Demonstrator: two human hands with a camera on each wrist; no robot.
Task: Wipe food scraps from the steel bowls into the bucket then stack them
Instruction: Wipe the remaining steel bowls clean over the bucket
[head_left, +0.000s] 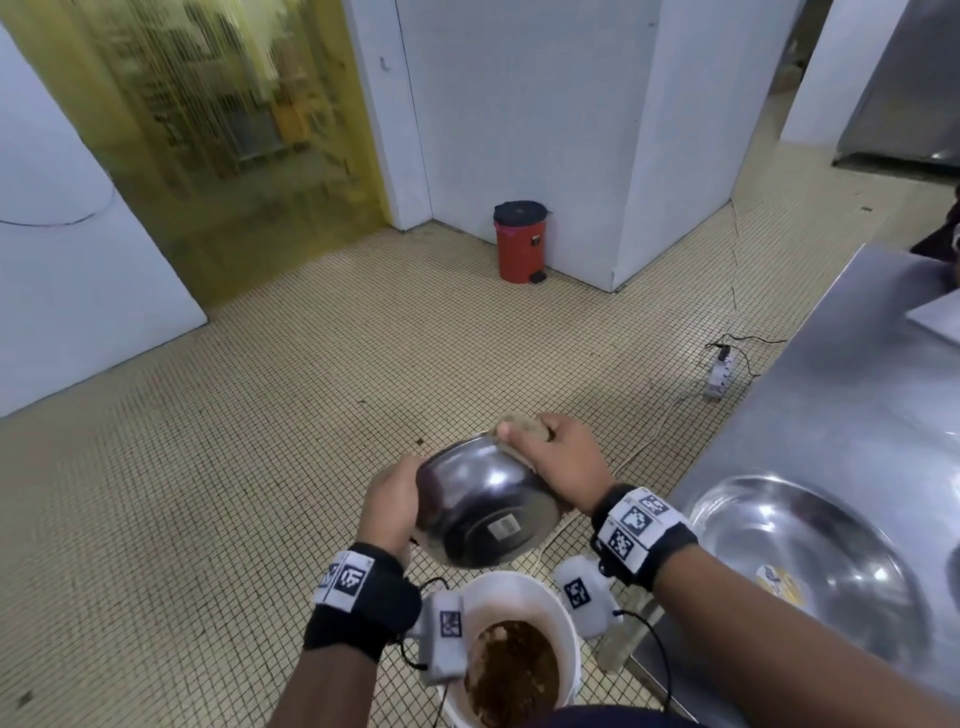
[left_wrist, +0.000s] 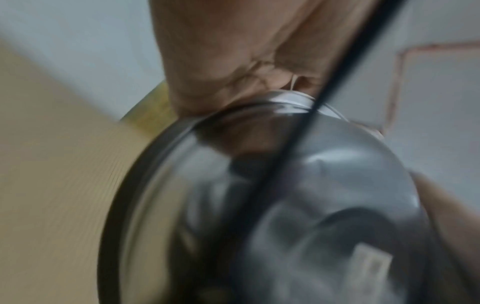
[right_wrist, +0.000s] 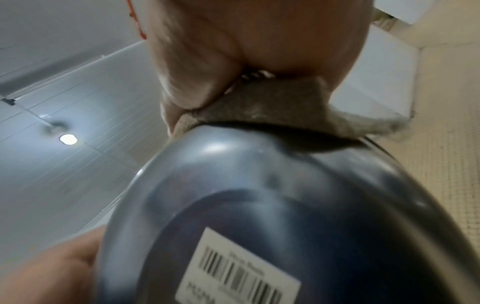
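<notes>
currently wiping: left hand (head_left: 390, 503) is gripping the steel bowl (head_left: 483, 512) by its rim, tilted just above the bucket (head_left: 566, 631); right hand (head_left: 563, 457) fingers are pinching a cloth (right_wrist: 272, 111) at the bowl's far rim. next likely calling for stacking into the bowl on the bench (head_left: 857, 395) right of the bucket.

Black wristbands (head_left: 363, 613) carry white coded marker tags (head_left: 636, 522).

I see a steel counter (head_left: 852, 395) along my right side, with a large steel bowl (head_left: 810, 551) lying near its near edge and a white sheet (head_left: 940, 314) toward its far end. The tiled floor (head_left: 260, 415) carries a white bucket (head_left: 519, 587) just beside the counter's near corner, a power strip (head_left: 721, 371) by its left edge, and a red pedal bin (head_left: 519, 244) far off against the wall.
</notes>
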